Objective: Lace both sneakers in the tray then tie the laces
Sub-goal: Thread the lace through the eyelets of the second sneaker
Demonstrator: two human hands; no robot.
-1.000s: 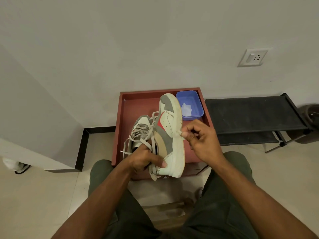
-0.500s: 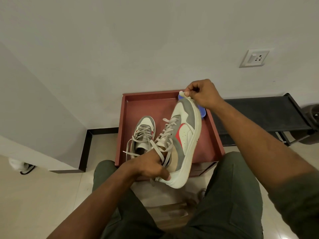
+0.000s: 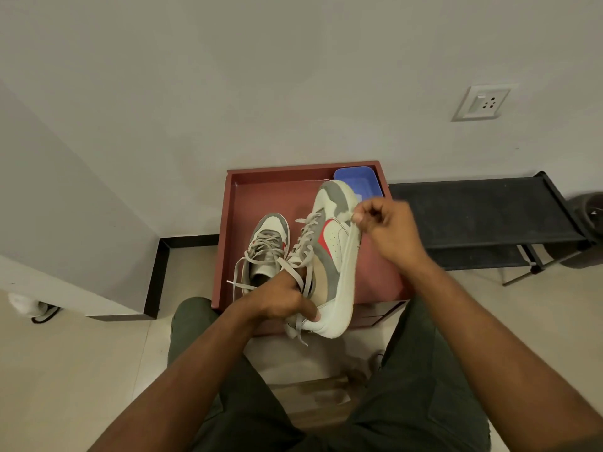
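Left hand (image 3: 280, 301) grips tilted sneaker's (image 3: 329, 256) heel.

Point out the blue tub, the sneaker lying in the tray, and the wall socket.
Blue tub (image 3: 362, 178): head view, its inner floor.
Sneaker in tray (image 3: 272, 227): head view, toe cap.
Wall socket (image 3: 482, 103): head view, faceplate centre.

A blue plastic tub (image 3: 358, 181) sits in the far right corner of the red box. A black low rack (image 3: 483, 213) stands to the right against the white wall, under a wall socket (image 3: 481, 103). A dark round object (image 3: 591, 230) sits beyond the rack
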